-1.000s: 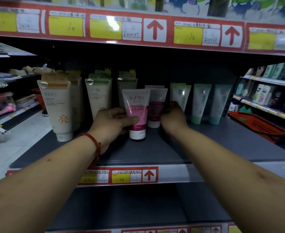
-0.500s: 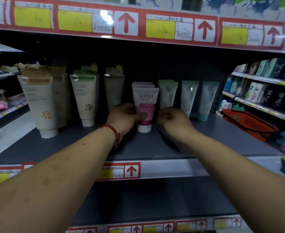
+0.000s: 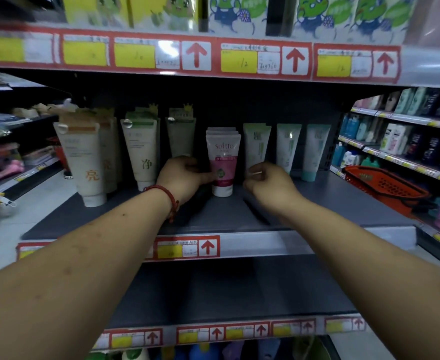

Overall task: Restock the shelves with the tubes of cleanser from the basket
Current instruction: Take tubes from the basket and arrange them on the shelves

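Observation:
A pink-and-white Softto cleanser tube [image 3: 222,162] stands cap-down on the grey middle shelf [image 3: 330,203]. More of the same tubes are lined up right behind it. My left hand [image 3: 183,178], with a red cord at the wrist, has its thumb and fingertips on the front tube's lower left side. My right hand [image 3: 268,184] hovers just right of the tube. Its fingers are curled, it holds nothing and it does not touch the tube. The orange basket [image 3: 385,187] sits to the far right; its contents are hidden.
Tall white and green tubes [image 3: 89,162] stand left of the pink row, and pale green tubes [image 3: 289,146] stand to its right. An upper shelf edge with red price labels [image 3: 239,61] hangs overhead. The lower shelf [image 3: 239,289] lies below my arms.
The front pink tube has been slid back against the tubes behind it. My right hand came off the rear tube and drew back to the right. My left hand stays on the front tube.

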### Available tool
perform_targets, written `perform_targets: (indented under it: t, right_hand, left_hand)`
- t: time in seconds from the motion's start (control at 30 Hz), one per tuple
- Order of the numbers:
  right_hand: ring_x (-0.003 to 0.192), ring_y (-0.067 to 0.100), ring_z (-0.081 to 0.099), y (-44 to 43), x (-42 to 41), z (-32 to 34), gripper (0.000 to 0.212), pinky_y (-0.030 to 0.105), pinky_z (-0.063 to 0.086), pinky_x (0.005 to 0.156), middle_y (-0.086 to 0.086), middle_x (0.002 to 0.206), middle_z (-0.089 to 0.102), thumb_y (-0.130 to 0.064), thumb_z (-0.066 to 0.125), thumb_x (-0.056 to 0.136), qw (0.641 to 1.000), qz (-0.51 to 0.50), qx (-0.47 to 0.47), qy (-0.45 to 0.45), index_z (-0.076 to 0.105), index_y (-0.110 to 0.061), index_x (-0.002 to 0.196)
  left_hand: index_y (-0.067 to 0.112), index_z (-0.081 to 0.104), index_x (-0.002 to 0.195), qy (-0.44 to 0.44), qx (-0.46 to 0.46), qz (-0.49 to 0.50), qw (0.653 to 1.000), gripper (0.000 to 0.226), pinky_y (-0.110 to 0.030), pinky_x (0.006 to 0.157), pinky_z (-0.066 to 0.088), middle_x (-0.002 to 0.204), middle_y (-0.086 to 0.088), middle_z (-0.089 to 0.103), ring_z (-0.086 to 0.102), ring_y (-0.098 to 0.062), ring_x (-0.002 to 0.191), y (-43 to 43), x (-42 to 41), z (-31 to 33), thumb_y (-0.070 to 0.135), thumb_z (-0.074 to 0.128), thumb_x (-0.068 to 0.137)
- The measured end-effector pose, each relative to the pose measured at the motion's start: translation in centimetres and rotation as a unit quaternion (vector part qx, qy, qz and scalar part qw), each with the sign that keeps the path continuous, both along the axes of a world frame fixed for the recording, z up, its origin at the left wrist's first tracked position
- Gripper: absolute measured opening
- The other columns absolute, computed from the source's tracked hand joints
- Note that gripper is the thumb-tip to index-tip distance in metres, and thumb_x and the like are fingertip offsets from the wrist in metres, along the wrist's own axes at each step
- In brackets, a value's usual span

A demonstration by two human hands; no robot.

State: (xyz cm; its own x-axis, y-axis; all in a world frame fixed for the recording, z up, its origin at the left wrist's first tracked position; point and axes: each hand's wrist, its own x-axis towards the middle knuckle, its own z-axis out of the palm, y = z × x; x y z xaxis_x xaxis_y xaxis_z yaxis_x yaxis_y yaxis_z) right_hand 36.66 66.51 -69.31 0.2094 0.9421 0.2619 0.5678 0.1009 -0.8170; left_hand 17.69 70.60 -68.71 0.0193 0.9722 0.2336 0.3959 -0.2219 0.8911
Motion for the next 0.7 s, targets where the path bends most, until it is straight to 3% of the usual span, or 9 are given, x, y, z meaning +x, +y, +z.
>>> perform_targets:
  t: [0.1,0.23,0.4,0.53,0.7]
  right_hand:
    - [0.109,0.017,0.057,-2.7,-0.9,1.0,0.044,0.024,0.043,0.086,0.007,0.121,0.062,-0.015,0.064,0.094,0.998,0.014,0.009,-0.054,0.053,-0.008,0.136]
    - [0.11,0.019,0.057,-7.1,-2.9,1.2,0.039,0.022,0.04,0.086,0.008,0.129,0.062,-0.017,0.063,0.095,0.987,0.044,0.033,-0.151,0.054,-0.011,0.131]
    - [0.123,0.029,0.053,-13.1,-5.1,-0.8,0.053,0.04,0.048,0.099,0.01,0.138,0.052,-0.026,0.062,0.095,0.955,0.061,0.039,-0.287,0.041,-0.014,0.143]
    - [0.127,0.028,0.051,-17.3,-6.8,-3.7,0.058,0.043,0.047,0.101,0.007,0.143,0.048,-0.031,0.062,0.095,0.943,0.081,0.054,-0.319,0.039,-0.016,0.146]
    - [0.136,0.026,0.045,-22.3,-8.4,-9.5,0.065,0.044,0.044,0.106,0.002,0.156,0.037,-0.037,0.061,0.097,0.933,0.136,0.013,-0.332,0.031,-0.021,0.152]
  left_hand:
    - [0.009,0.057,0.137,0.074,0.027,0.002,0.997,0.069,-0.03,0.101,0.047,0.129,-0.006,0.066,0.061,-0.021,0.119,-2.5,-1.6,0.7,0.027,0.086,0.077]
    - [0.013,0.053,0.141,0.187,0.064,-0.015,0.98,0.067,-0.033,0.106,0.045,0.136,-0.009,0.061,0.057,-0.024,0.126,-7.1,-3.8,0.8,0.028,0.081,0.082]
    - [0.016,0.051,0.143,0.288,0.105,-0.013,0.952,0.071,-0.031,0.109,0.041,0.141,-0.008,0.058,0.052,-0.024,0.132,-13.5,-6.7,-1.2,0.036,0.079,0.082]
    - [0.018,0.052,0.141,0.339,0.139,-0.023,0.93,0.07,-0.031,0.108,0.04,0.14,-0.006,0.057,0.053,-0.024,0.129,-17.7,-8.6,-3.9,0.04,0.08,0.081]
    - [0.026,0.044,0.146,0.414,0.1,-0.056,0.903,0.076,-0.043,0.105,0.047,0.144,0.0,0.052,0.051,-0.023,0.13,-21.8,-10.7,-8.9,0.054,0.073,0.082]
